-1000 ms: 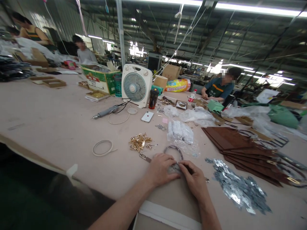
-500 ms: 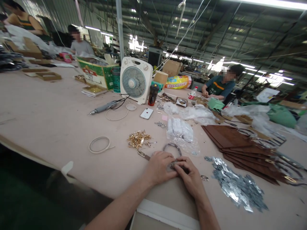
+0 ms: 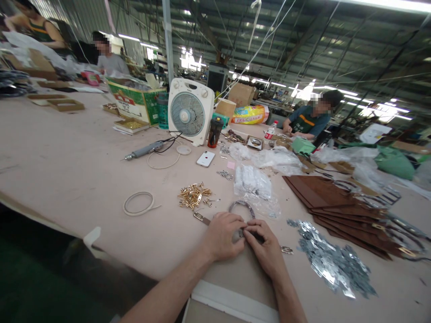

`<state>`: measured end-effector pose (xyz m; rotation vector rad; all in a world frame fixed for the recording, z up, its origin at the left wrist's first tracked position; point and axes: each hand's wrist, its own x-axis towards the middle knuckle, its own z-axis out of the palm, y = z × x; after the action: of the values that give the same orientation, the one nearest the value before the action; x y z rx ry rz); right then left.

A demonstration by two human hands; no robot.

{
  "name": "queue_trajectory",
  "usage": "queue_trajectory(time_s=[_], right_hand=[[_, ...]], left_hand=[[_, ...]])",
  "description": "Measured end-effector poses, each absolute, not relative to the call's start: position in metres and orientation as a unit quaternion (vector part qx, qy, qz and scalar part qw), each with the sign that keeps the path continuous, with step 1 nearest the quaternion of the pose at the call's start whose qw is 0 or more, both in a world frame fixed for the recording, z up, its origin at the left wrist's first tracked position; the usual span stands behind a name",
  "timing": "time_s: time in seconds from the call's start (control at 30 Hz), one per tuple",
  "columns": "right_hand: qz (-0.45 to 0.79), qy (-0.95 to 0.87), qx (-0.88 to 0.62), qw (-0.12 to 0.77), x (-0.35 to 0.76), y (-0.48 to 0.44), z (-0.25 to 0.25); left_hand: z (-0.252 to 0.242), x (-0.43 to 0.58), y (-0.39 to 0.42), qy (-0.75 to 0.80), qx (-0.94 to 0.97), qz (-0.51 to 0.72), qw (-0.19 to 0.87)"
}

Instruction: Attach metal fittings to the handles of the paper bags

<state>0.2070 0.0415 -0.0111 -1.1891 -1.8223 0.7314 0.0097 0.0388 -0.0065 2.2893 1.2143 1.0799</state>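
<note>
- 2 bare hands meet at the far end of a taupe panel (image 3: 244, 280), at the near edge of the table (image 3: 84, 161).
- Left hand (image 3: 225, 237): curled narrow, fingers bent over a small grey piece (image 3: 237, 235), thumb just beside it; whether it grips the piece, I cannot tell.
- Right hand (image 3: 265, 246): also narrow, thumb and fingertips drawn close together right next to the left; what lies inside is hidden, so I cannot tell whether it holds anything.
- Just beyond the fingers a dark loop (image 3: 241, 202) arches up from behind the hands.
- A brown strap (image 3: 206, 221) runs out from under the left hand, with a buckle (image 3: 198, 216) at its tip; another metal fitting (image 3: 287, 250) pokes out beyond the right wrist.
- A white strip (image 3: 235, 301) crosses the panel between the forearms.
- Gold screws (image 3: 193, 196) lie in a heap near the left hand, and a tape ring (image 3: 137, 213) lies further left.
- Silver plates (image 3: 332, 258) spread to the right, just beside a fanned stack of brown sheets (image 3: 336, 208).
- Beyond the loop sits a plastic bag (image 3: 252, 181); past it, a phone (image 3: 205, 159), a screwdriver (image 3: 144, 151), a cup (image 3: 214, 133) and an upright fan (image 3: 191, 112).
- 3 co-workers are in view: 1 at right (image 3: 306, 122), 2 at far left.
</note>
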Motion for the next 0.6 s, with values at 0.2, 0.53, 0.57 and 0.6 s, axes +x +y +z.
queue_trajectory(time_s=[0.2,0.53,0.57,0.6], right_hand=[[0.278,-0.726,-0.472,0.417,0.2112,0.0405,-0.0159],[0.281,-0.745,-0.453,0.400,0.2113,0.0390,-0.0118],[0.281,-0.748,-0.453,0.397,0.2115,0.0385,-0.0110],[0.278,-0.750,-0.451,0.395,0.2115,0.0374,-0.0099]], left_hand=[[-0.0066,0.0079,0.0391,0.430,0.800,0.378,0.180],[-0.0098,0.0106,0.0420,0.441,0.799,0.375,0.165],[-0.0094,0.0112,0.0422,0.440,0.800,0.374,0.163],[-0.0090,0.0117,0.0422,0.440,0.800,0.374,0.162]])
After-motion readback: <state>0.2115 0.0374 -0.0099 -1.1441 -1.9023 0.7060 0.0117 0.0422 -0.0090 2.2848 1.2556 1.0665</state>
